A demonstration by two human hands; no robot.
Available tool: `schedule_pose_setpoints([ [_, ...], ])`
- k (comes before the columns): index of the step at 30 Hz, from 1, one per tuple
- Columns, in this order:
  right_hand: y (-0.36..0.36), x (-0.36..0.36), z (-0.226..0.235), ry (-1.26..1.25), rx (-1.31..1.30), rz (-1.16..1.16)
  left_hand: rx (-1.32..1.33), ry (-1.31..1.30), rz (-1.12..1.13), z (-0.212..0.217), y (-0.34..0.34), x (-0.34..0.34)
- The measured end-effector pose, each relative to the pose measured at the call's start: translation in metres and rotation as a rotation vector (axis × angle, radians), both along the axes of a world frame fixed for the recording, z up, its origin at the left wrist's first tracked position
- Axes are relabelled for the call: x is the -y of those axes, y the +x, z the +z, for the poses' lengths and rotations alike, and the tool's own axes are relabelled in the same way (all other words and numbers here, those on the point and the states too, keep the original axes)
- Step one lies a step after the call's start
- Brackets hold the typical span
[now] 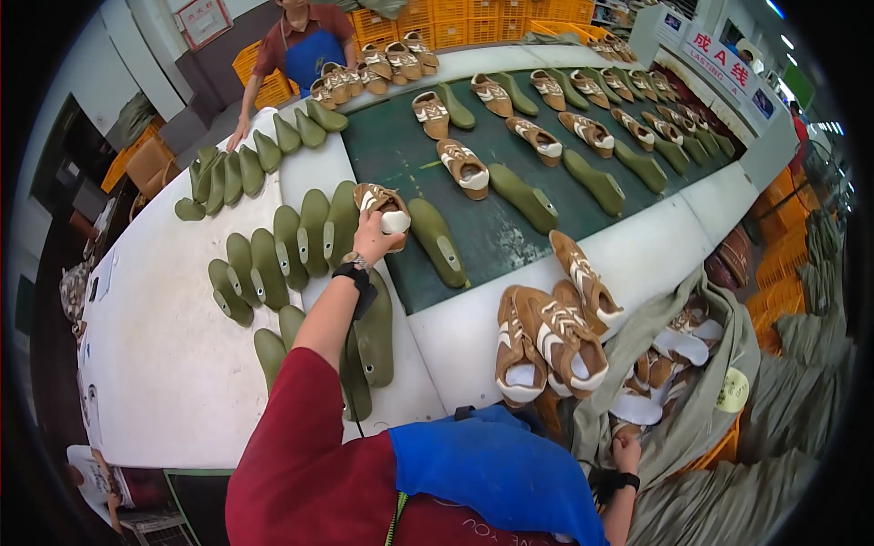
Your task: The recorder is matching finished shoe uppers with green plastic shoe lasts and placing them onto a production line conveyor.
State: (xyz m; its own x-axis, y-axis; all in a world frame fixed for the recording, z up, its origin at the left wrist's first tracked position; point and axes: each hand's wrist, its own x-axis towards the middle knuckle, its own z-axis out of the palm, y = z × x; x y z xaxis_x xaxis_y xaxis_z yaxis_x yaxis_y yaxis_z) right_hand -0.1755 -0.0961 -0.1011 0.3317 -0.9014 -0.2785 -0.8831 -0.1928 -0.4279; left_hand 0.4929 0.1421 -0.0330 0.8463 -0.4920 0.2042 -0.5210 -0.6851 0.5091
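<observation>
Left hand [373, 240] at eleven o'clock, fingers pinching the heel of a brown shoe [374, 195] over the green belt [382, 136], likely placing it by a green last [435, 242], next wanting clean release; right hand [626, 453] (four o'clock, fingers can't tell) at the sack [696, 439].

Ceiling lamps [787, 42] are glaring up at two o'clock, bright, even light is washing the white tabletop [164, 346] toward eight, and soft shadows are hugging the green lasts [314, 227] near ten! Brown shoes [569, 338] at four are showing crisply, straight edges are bowing, blackness is swallowing the corners.
</observation>
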Motion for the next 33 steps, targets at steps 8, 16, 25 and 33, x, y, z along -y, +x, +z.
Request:
schedule_pose_setpoints([
  [8,-0.026,-0.017,0.008,0.006,-0.010,-0.100,-0.075,0.589,0.203,-0.058,0.059,0.028],
  [16,-0.046,0.002,-0.002,-0.043,-0.258,-0.253,-0.102,0.627,0.043,-0.022,0.070,0.043],
  [25,-0.049,0.004,0.003,-0.400,-0.632,-0.375,-0.102,0.058,-0.435,0.068,-0.045,0.021],
  [33,-0.048,0.001,-0.032,-0.015,-0.280,-0.185,0.021,0.071,-0.710,0.137,-0.210,0.041],
])
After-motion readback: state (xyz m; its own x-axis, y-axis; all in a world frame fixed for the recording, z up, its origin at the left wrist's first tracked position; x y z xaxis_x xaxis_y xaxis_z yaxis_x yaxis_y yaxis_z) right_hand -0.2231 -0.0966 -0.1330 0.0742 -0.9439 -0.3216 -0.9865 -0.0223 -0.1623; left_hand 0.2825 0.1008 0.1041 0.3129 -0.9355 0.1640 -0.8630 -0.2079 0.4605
